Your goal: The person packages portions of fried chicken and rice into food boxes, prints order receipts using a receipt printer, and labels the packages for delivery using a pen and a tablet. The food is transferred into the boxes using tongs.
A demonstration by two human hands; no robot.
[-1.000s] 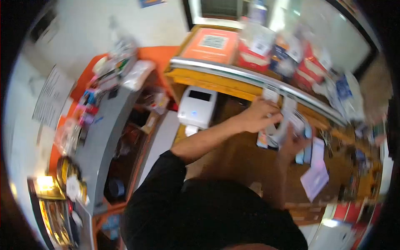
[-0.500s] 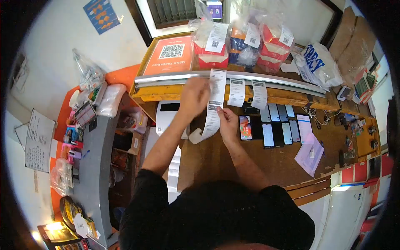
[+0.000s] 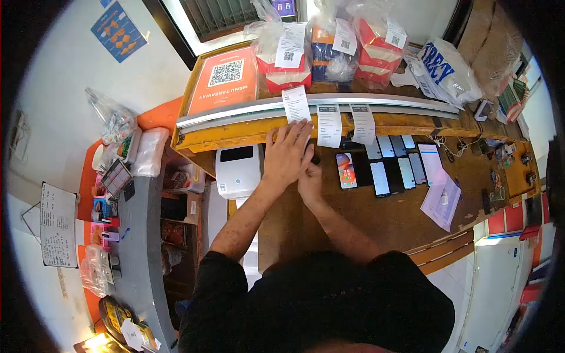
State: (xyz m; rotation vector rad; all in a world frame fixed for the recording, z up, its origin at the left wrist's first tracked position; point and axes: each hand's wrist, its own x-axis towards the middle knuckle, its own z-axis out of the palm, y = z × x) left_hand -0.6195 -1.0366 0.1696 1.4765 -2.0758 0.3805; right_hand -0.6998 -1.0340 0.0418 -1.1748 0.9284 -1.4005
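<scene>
A long printed receipt [image 3: 296, 106] hangs over the metal-edged shelf front. My left hand [image 3: 285, 153] lies over its lower part with fingers stretched out and close together. Just below and to the right is my right hand [image 3: 311, 181], its fingers curled in behind the left hand. The receipt's lower end is hidden by both hands. Two shorter receipts, a middle one [image 3: 329, 126] and a right one [image 3: 363, 125], hang alongside from the same edge.
Bagged food boxes [image 3: 285, 73] and an orange QR menu sign [image 3: 222, 85] stand on the shelf. Several phones [image 3: 381, 179] lie on the desk, with a pinkish paper [image 3: 442, 203] at their right. A white machine [image 3: 238, 170] sits left of my hands.
My left hand has come down from the receipt's upper part and flattened over its lower part, meeting my right hand. The curled lower end has gone from sight. The view has shifted slightly.
</scene>
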